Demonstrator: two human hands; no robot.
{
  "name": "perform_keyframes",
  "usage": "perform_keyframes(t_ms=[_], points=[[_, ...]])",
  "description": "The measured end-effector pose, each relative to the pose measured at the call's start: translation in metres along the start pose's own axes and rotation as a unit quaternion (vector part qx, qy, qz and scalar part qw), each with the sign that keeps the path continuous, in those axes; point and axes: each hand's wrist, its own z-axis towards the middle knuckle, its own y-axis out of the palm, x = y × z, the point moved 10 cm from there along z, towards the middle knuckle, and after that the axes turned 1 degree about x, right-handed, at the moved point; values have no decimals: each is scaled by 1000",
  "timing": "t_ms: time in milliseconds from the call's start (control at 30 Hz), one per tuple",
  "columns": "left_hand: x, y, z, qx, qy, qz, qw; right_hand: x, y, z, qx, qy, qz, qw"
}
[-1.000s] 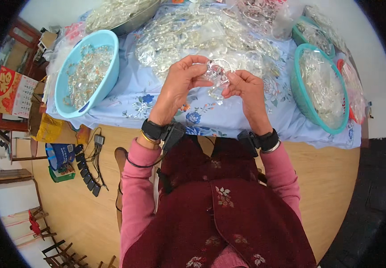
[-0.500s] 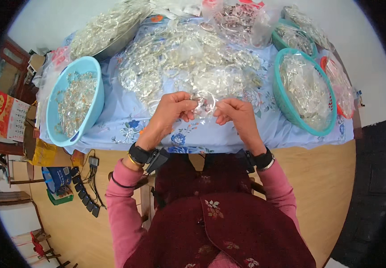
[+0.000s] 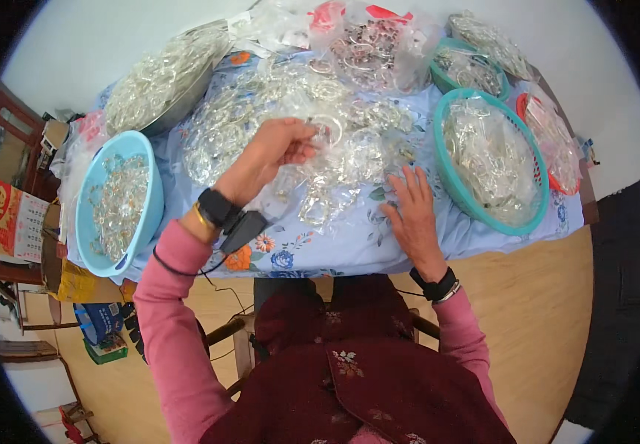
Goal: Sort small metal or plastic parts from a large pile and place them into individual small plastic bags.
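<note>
Fingers closed, my left hand (image 3: 272, 152) pinches a silvery bangle (image 3: 337, 126) over a heap of clear-bagged silvery jewellery (image 3: 238, 103) spread across the middle of the table. The bangle's lower part is hard to make out against the shiny bags. My right hand (image 3: 416, 218) is open, its fingers spread on the blue flowered tablecloth (image 3: 379, 244), and it holds nothing. Just left of it lie more bagged pieces (image 3: 323, 203). A teal basket (image 3: 446, 177) full of bagged jewellery stands to its right.
A light blue basin (image 3: 155, 200) with small jewellery pieces stands at the left edge. Behind it, a metal tray (image 3: 186, 100) is heaped with bagged pieces. Farther back are a plastic bag of dark beaded pieces (image 3: 368, 55), a smaller green basket (image 3: 442, 78) and a red basket (image 3: 568, 185).
My right hand has let go and moved right and down, opening onto the cloth. My left hand has moved up over the heap with the bangle. The whole view has shifted slightly.
</note>
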Motion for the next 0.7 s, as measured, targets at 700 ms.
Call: perform_keyframes(t_ms=[700], points=[[32,110,116,-78,427,701,566,25,34,-4,-123,23,-41,991]])
